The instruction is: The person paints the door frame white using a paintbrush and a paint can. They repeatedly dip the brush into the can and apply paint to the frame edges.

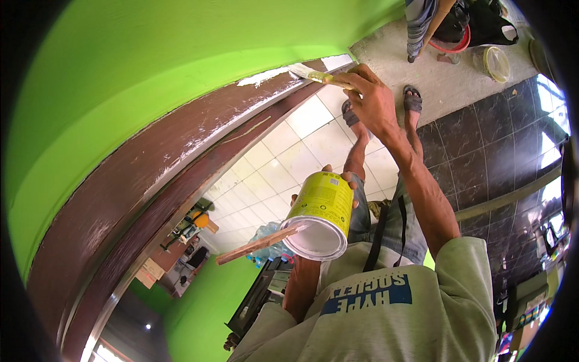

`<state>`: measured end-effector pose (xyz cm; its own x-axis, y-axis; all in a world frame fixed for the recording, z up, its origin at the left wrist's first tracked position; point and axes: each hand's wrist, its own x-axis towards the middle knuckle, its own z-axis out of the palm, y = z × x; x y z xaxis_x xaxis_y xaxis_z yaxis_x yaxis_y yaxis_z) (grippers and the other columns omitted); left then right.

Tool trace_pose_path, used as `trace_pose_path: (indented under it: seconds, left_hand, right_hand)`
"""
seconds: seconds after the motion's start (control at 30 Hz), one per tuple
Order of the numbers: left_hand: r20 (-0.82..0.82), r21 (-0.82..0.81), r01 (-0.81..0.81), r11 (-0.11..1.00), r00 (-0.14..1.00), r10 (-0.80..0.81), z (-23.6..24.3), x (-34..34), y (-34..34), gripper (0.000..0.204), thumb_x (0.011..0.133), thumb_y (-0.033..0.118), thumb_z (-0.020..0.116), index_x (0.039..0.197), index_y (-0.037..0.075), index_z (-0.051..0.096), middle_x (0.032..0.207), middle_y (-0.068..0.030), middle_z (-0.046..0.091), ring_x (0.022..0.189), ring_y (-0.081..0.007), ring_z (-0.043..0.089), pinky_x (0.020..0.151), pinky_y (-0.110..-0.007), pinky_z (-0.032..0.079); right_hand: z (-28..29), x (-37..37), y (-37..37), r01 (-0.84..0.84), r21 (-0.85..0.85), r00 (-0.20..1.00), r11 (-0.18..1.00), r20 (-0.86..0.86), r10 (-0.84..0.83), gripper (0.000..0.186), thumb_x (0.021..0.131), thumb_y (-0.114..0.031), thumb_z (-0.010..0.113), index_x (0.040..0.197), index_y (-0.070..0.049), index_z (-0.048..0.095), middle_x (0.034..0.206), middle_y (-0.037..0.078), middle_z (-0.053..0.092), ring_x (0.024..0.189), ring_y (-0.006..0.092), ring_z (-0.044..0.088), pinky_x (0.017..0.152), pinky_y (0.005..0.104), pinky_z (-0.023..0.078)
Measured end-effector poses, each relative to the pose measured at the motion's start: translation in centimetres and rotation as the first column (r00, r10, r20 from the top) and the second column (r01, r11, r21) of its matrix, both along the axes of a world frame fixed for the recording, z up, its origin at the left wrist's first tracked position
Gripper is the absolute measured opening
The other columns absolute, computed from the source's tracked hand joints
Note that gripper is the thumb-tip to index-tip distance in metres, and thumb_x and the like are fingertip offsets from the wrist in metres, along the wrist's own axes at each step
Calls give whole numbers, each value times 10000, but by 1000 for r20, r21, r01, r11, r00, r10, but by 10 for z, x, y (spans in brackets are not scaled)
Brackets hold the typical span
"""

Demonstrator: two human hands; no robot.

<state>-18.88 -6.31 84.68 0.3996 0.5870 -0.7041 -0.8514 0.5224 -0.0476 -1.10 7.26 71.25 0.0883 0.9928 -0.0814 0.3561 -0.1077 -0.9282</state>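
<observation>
My right hand (373, 104) is closed around the handle of a paintbrush (318, 75). Its white-coated bristles touch the upper part of a brown wooden frame (120, 166), beside a fresh patch of white paint (265, 77). With my left hand (348, 180) I grip a yellow-green paint can (322, 198); the can hides most of that hand, and only fingertips show around it. The can is tilted so its white-smeared open end faces me. A flat wooden stick (253, 246) juts out of the opening toward the left.
A bright green wall (151, 60) borders the frame. White floor tiles (289, 160) lie below, dark tiles (464, 139) to the right. Another person's clothed limb (420, 27) shows at the top, near a red-rimmed container (455, 47) and a clear tub (496, 64). Bottles (268, 241) stand behind the can.
</observation>
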Motion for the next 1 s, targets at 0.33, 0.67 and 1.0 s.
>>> trace_pose_path:
  seconds: [0.33, 0.67, 1.0]
  left_hand:
    - [-72, -29, 47, 998, 996, -49, -5, -1, -1, 832, 887, 567, 683, 1547, 163, 379, 1360, -336, 360, 1162, -539, 560, 744, -517, 667]
    - [-67, -49, 59, 997, 996, -62, -14, -5, 0, 834, 861, 561, 717, 1531, 176, 405, 1368, -325, 359, 1165, -541, 552, 726, -521, 669]
    - [2, -125, 9, 992, 1000, -9, -26, -3, 2, 807, 840, 532, 753, 1476, 163, 422, 1327, -311, 382, 1188, -554, 547, 755, -548, 662]
  right_hand:
    - [15, 3, 5, -13, 71, 997, 997, 82, 7, 420, 817, 55, 701, 1177, -157, 743, 1044, 41, 671, 873, 240, 691, 730, 366, 572]
    - [-24, 3, 5, -16, 26, 998, 1000, 69, 14, 412, 826, 42, 716, 1181, -166, 745, 1038, 28, 672, 855, 227, 683, 720, 357, 571]
    - [-55, 6, 3, -27, -7, 998, 1000, 55, 28, 396, 824, 32, 728, 1176, -150, 738, 1059, 23, 669, 866, 227, 688, 732, 360, 574]
